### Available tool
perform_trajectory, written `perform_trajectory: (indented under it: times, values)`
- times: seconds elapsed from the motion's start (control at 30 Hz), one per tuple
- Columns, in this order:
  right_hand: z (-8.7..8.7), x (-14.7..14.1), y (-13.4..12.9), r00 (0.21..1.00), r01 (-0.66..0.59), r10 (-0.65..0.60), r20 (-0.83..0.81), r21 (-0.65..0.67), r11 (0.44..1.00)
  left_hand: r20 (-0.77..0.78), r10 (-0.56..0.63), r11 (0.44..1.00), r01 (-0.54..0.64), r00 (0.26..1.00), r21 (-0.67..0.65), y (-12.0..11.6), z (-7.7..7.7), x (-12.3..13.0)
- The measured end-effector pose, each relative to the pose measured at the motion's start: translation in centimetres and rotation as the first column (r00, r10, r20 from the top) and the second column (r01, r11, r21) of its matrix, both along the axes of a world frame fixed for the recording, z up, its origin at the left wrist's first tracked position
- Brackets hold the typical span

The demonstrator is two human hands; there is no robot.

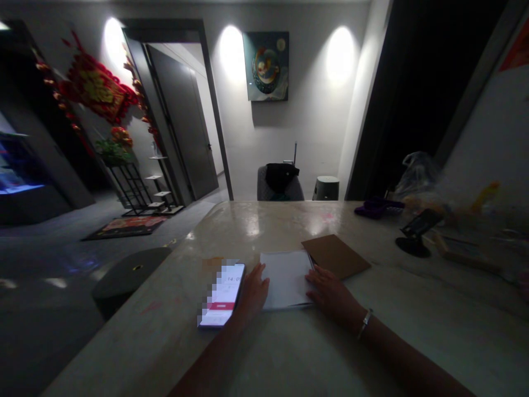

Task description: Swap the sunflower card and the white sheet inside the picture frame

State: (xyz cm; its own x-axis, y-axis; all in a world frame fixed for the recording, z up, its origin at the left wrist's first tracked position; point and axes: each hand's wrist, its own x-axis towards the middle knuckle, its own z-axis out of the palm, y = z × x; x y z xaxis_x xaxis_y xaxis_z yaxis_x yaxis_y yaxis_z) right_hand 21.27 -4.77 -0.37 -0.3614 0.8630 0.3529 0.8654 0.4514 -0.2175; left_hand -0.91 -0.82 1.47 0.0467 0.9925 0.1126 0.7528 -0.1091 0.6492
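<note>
Paper sheets [287,278]: white, lying flat on the table at lower centre of the frame; number of sheets not legible. Surface appears uncreased, edges roughly square.

Left hand [254,292]: open, fingers extended and close together, holding nothing. Fingertips rest at the left edge of the paper; outer side of the hand lies just beside the phone.

Right hand [330,295]: open, fingers flat and slightly spread, holding nothing. Fingertips rest at the right edge of the paper. Metal bracelet [365,324] on the wrist.

Contact: both hands bear on opposite edges with flat fingers, a placement that steadies the paper on the polished top without bending it.

Brown card [335,256]: flat, angled, touching the paper's upper right corner.

Smartphone [222,295]: face up at lower centre-left, screen lit, display partly blurred.

Table top [264,220]: pale, glossy, stone-like, reflecting the ceiling light.

Right side of table: black phone stand [415,234], purple cloth [374,208], clear plastic bag [415,176].

Background: framed painting [265,66] at upper centre; red hanging ornament [97,88] at upper left.
</note>
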Motion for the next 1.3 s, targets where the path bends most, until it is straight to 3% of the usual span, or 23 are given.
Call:
perform_trajectory:
  times: [0.33, 0.47, 0.57, 0.87, 0.97, 1.07, 1.13, 1.2, 1.3]
  values:
    - [-0.2, -0.1, 0.0, 1.0, -0.022, 0.022, -0.017, -0.021, 1.0, 0.06, 0.008, 0.999, -0.01, 0.998, 0.033, -0.2, 0.3, 0.3]
    - [-0.5, -0.1, 0.1, 0.999, -0.036, 0.036, -0.022, -0.015, 0.999, 0.211, 0.012, 0.995, -0.034, 0.977, 0.098, 0.3, -0.2, 0.2]
    - [-0.8, -0.1, 0.2, 0.999, -0.031, 0.031, -0.016, -0.004, 1.0, 0.331, 0.028, 0.996, -0.053, 0.943, 0.068, 0.7, -0.4, 0.1]
    - [-1.0, -0.2, 0.2, 0.999, -0.017, 0.017, -0.027, 0.007, 1.0, 0.419, -0.018, 0.996, -0.022, 0.908, 0.091, -0.6, 0.9, 0.5]
    - [-1.2, -0.4, 0.1, 0.999, -0.022, 0.023, -0.046, 0.024, 0.999, 0.638, -0.05, 0.997, 0.078, 0.768, -0.017, -0.9, 1.0, 0.9]
    - [-1.0, -0.8, -0.2, 0.995, -0.049, 0.048, -0.083, -0.012, 0.999, 0.787, -0.13, 0.956, 0.287, 0.603, -0.062, -1.2, 1.0, 1.3]
    - [-0.4, -1.2, -0.6, 0.987, -0.077, 0.066, -0.147, -0.072, 0.994, 0.763, -0.22, 0.925, 0.379, 0.608, -0.036, -1.4, 1.0, 1.4]
    - [0.5, -1.5, -1.0, 0.962, -0.126, 0.087, -0.259, -0.14, 0.982, 0.653, -0.326, 0.908, 0.419, 0.684, 0.014, -1.6, 1.1, 1.5]
    - [2.0, -2.0, -1.4, 0.848, -0.276, 0.135, -0.512, -0.21, 0.938, 0.445, -0.464, 0.875, 0.474, 0.766, 0.098, -2.0, 1.1, 1.6]
